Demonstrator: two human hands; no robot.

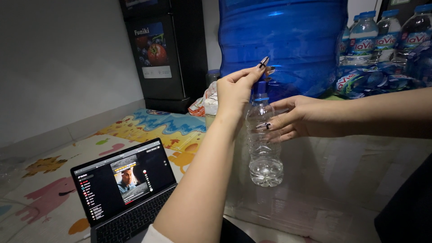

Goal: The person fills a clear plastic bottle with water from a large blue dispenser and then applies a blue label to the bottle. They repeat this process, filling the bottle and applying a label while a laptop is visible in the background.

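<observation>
My right hand (pixel 294 118) grips a clear plastic bottle (pixel 264 153) around its upper body and holds it upright under the blue tap of a big blue water jug (pixel 288 36). A little water lies at the bottle's bottom. My left hand (pixel 236 90) pinches the small blue tap (pixel 261 85) just above the bottle's mouth, with its fingers closed on the tap.
Several small water bottles (pixel 382 40) in torn wrap stand to the right of the jug. An open laptop (pixel 126 189) sits on a colourful play mat (pixel 54 189) at the lower left. A black fridge (pixel 157 54) stands against the back wall, with a plastic bag (pixel 204 103) beside it.
</observation>
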